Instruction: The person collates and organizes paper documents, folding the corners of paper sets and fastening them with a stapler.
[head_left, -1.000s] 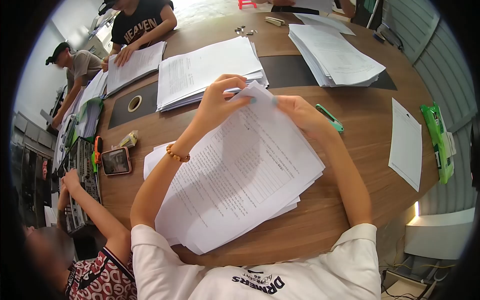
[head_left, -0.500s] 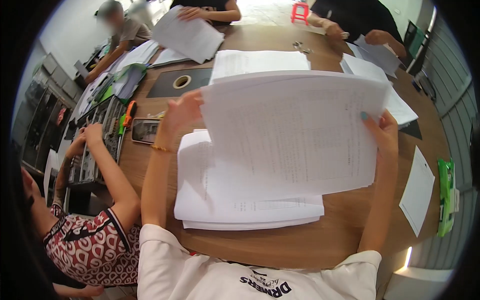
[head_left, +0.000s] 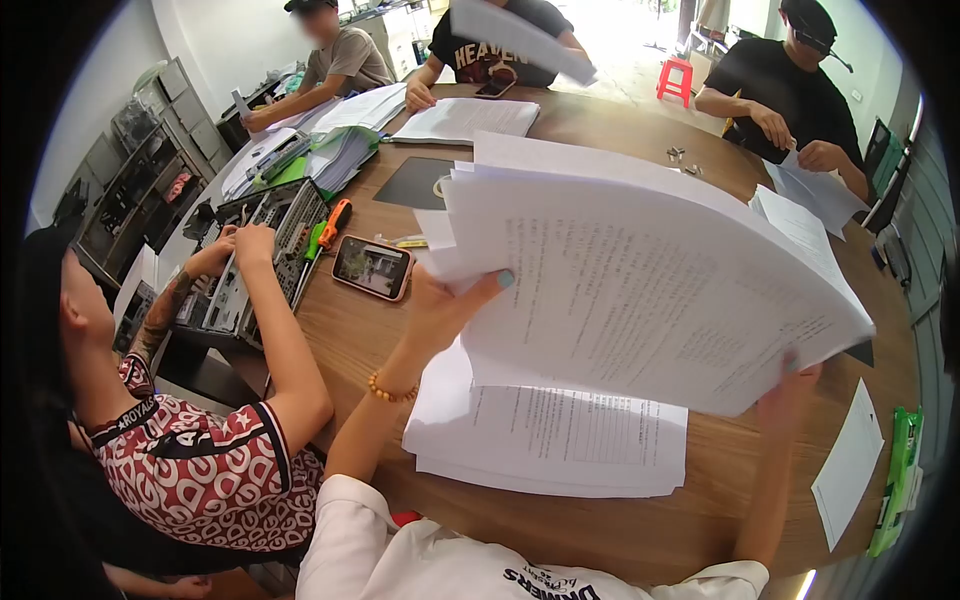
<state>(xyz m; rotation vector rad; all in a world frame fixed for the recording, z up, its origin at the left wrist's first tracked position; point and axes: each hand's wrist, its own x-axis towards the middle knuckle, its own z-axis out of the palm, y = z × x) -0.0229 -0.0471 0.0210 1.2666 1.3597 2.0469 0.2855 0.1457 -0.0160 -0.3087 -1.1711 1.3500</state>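
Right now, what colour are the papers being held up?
The held papers are white with dark print, as the head view shows.

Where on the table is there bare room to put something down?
Bare table shows between the lower papers and the single sheet, though the right forearm crosses it. More lies between the far paper stack and the small metal pieces. It's crowded on the left: phone, orange tool and open metal case sit close together.

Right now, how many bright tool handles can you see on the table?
2: an orange handle and a green handle, both beside the metal case, near the phone; the raised papers may hide others.
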